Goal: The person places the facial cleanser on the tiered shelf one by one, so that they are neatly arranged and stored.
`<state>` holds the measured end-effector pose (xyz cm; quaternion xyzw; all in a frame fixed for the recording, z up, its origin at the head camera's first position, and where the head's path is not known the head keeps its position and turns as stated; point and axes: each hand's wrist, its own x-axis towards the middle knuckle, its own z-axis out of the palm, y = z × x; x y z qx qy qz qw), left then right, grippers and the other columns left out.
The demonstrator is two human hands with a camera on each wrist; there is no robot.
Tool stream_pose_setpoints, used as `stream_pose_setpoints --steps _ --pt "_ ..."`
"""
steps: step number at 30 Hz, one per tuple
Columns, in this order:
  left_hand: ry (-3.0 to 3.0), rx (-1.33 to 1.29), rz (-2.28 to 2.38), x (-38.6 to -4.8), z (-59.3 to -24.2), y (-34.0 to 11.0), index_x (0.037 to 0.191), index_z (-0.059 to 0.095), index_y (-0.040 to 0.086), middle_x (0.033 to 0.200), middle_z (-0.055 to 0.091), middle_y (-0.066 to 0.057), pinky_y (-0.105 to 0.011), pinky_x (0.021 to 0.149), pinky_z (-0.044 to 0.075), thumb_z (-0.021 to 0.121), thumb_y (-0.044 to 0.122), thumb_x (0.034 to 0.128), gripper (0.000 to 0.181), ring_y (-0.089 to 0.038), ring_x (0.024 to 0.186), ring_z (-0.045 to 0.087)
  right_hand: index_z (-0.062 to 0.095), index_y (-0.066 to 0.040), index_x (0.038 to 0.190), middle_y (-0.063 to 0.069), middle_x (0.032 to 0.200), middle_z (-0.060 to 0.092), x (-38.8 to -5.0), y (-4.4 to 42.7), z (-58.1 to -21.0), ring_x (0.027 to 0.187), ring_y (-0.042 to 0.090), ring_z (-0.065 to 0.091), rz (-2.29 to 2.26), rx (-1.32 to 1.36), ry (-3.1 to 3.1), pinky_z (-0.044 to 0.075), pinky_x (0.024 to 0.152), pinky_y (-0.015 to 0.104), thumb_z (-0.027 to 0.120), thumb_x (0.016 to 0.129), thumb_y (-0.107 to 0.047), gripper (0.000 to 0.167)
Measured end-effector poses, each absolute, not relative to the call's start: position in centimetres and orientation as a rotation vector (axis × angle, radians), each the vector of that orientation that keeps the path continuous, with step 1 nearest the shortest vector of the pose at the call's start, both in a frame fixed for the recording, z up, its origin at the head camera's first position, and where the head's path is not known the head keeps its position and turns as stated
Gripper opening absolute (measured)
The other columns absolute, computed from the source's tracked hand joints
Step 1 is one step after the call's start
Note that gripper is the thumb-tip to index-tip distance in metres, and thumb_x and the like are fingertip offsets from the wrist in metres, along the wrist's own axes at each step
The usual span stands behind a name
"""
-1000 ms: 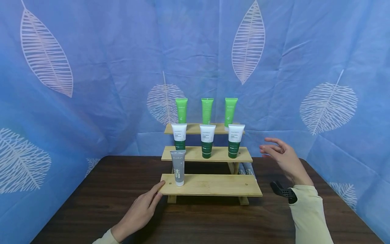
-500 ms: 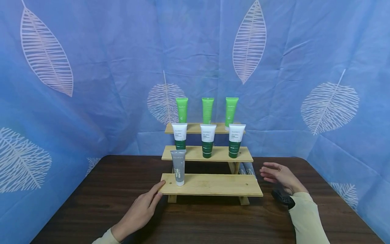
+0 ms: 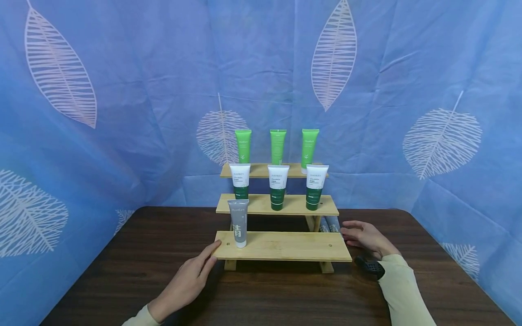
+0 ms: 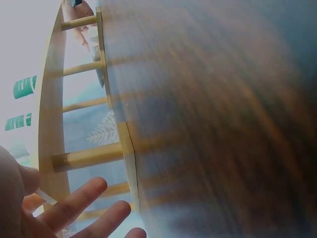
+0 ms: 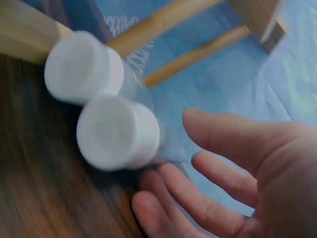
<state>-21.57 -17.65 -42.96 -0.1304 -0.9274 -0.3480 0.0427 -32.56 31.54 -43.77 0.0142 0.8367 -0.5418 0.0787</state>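
Observation:
A three-step wooden display stand (image 3: pixel 285 246) stands on the dark table. My left hand (image 3: pixel 183 283) touches the left end of its lowest step. In the left wrist view that hand's fingers (image 4: pixel 84 196) extend mostly straight beside the step. A grey squeeze tube (image 3: pixel 239 222) stands upright, cap down, near that end. Behind the stand's right side, grey-blue squeeze tubes (image 3: pixel 333 223) lie on the table; their white caps (image 5: pixel 106 134) face the right wrist camera. My right hand (image 3: pixel 367 237) is beside the nearer one, thumb apart and fingers loosely bent; contact is unclear.
Three white-and-green tubes (image 3: pixel 277 188) stand on the middle step, and three bright green tubes (image 3: pixel 277 147) on the top one. A support leg (image 5: pixel 29 32) is close to the lying tubes. A blue leaf-print cloth (image 3: pixel 261 68) hangs behind the table.
My right hand has come down and to the left, from above the table to beside the lying tubes. My left hand stays at the lowest step, and the standing tubes have not moved.

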Motion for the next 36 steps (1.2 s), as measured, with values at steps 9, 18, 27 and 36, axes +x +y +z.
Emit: stream_pose_setpoints --steps 9,18,27,36 --pt "-2.847 -0.383 -1.069 -21.7 -42.9 -17.5 0.156 0.044 0.02 0.153 0.051 -0.015 -0.057 0.106 0.047 0.048 0.029 0.1107 0.046 -0.032 0.133 0.057 0.041 0.009 0.148 0.037 0.142 0.051 -32.8 30.5 -43.6 0.119 0.042 0.062 -1.498 0.02 2.633 0.056 0.093 0.05 0.068 0.1 -0.018 0.062" --pt "-2.842 -0.388 -1.061 -21.7 -43.0 -17.5 0.156 0.044 0.019 0.154 0.05 -0.015 -0.057 0.106 0.047 0.047 0.028 0.1109 0.047 -0.032 0.133 0.057 0.041 0.011 0.147 0.031 0.127 0.062 -32.3 30.1 -42.7 0.087 0.016 0.071 -1.559 0.074 2.55 0.061 0.071 0.035 0.063 0.101 -0.009 0.054" --pt "-2.842 -0.388 -1.048 -21.7 -43.2 -17.5 0.156 0.044 0.019 0.153 0.051 -0.015 -0.057 0.106 0.047 0.048 0.03 0.1105 0.047 -0.032 0.133 0.057 0.032 0.01 0.152 0.029 0.131 0.058 -31.7 32.3 -41.6 0.091 0.012 0.067 -1.629 0.203 2.537 0.062 0.077 0.037 0.068 0.099 -0.022 0.072" --pt "-2.838 -0.376 -1.039 -21.7 -43.1 -17.5 0.156 0.045 0.02 0.153 0.051 -0.014 -0.058 0.105 0.047 0.047 0.03 0.1107 0.046 -0.033 0.133 0.057 0.013 0.003 0.161 0.03 0.152 0.036 -30.5 34.0 -38.7 0.091 -0.001 0.065 -1.849 0.022 2.541 0.061 0.08 0.031 0.065 0.103 -0.025 0.083"
